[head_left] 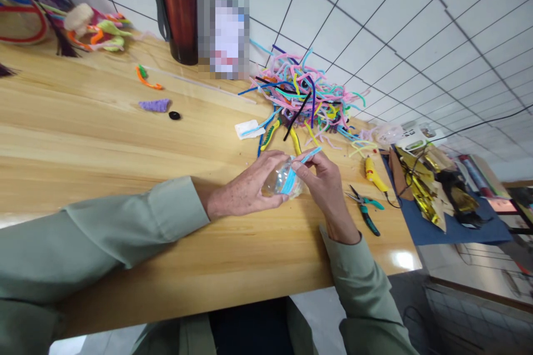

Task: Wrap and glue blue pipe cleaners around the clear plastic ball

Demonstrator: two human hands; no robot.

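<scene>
My left hand is wrapped round a clear plastic bottle piece, which it holds above the wooden table. Bands of light blue pipe cleaner cross the clear plastic. My right hand pinches the blue pipe cleaner between thumb and fingers at the right side of the bottle piece, and a blue end sticks out past the fingertips. Just beyond my hands lie yellow-green-handled pliers, partly covered by a heap of coloured pipe cleaners. A small white card with a blue strand rests beside them.
To the right are teal-handled pliers and a yellow glue gun with its cord. A red thermos stands against the tiled wall. A purple cone-shaped piece and a black ring lie left. Gold foil covers a blue sheet.
</scene>
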